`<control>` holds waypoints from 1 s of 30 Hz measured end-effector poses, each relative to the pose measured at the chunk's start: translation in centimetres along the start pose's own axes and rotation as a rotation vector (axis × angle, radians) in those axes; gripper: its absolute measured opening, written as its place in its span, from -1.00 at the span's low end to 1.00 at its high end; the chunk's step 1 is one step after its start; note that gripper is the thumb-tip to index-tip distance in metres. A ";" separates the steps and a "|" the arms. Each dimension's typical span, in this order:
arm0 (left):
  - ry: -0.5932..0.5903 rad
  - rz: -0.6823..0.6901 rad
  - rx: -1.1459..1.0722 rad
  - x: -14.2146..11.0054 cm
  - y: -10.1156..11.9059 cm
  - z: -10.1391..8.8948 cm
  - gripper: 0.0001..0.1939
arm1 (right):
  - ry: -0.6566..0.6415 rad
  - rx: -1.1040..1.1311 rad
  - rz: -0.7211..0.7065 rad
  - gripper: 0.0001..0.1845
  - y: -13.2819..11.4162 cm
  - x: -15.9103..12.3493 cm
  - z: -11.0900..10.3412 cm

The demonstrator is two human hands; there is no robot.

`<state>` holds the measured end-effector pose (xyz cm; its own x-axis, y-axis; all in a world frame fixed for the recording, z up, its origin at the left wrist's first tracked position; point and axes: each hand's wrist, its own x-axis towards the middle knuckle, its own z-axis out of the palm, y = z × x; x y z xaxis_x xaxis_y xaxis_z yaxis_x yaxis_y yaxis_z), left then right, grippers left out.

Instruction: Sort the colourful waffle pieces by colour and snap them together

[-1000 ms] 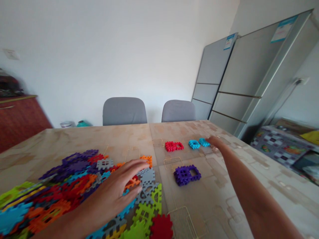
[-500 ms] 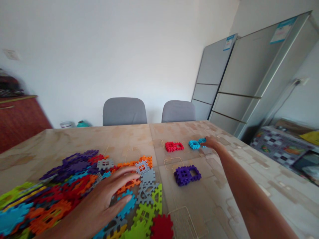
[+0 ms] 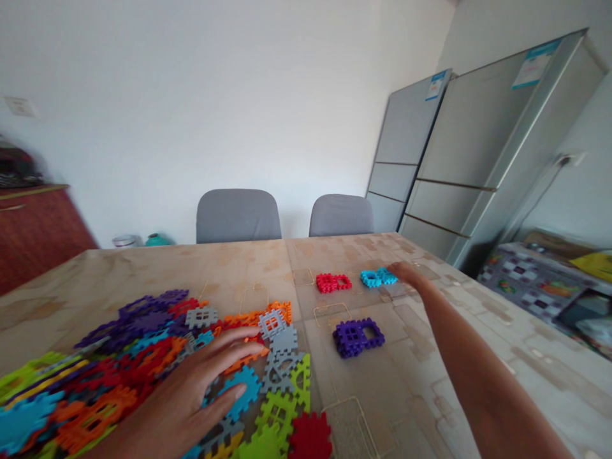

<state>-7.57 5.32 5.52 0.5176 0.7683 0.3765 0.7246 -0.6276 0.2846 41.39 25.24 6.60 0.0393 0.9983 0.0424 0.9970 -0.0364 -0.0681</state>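
Observation:
My left hand (image 3: 191, 392) lies flat, fingers spread, on a heap of coloured plastic interlocking tiles (image 3: 119, 363) at the near left of the table. My right arm stretches far across the table. My right hand (image 3: 406, 274) touches the right end of a joined pair of light blue tiles (image 3: 377, 276); its fingers are too small and foreshortened to read. Left of that pair lies a red joined pair (image 3: 333, 282), and nearer to me a purple joined pair (image 3: 358, 336).
The table (image 3: 430, 357) has a beige patterned cover. Two grey chairs (image 3: 238, 215) stand at its far side against a white wall. A tall grey refrigerator (image 3: 478, 159) stands at the right, a dark red cabinet (image 3: 33, 223) at the left.
My left hand has slid back toward me over the heap, uncovering a grey and orange tile. My right hand has pushed the two light blue tiles together.

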 end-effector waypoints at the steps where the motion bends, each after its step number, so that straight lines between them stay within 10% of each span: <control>1: 0.002 0.003 0.001 -0.1 0.0 0.1 -0.59 | -0.004 -0.005 -0.003 -0.66 -0.1 -0.1 -0.1; 14: -0.040 -0.018 -0.005 -1.3 -1.0 -0.5 -0.56 | -0.016 -0.003 0.098 -0.64 -1.9 -0.8 -0.4; 22: 0.003 -0.181 0.005 -3.6 -3.3 -4.6 -0.61 | 0.097 0.130 0.106 -0.66 -3.8 -2.7 -2.1; 30: -0.002 -0.228 0.045 -7.8 -4.6 -6.1 -0.66 | 0.061 0.380 -0.369 -0.68 -13.1 -9.7 -3.2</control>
<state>-17.73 1.43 6.65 0.3392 0.8899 0.3050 0.8424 -0.4317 0.3226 28.13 15.91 10.32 -0.2945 0.9368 0.1889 0.8513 0.3470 -0.3935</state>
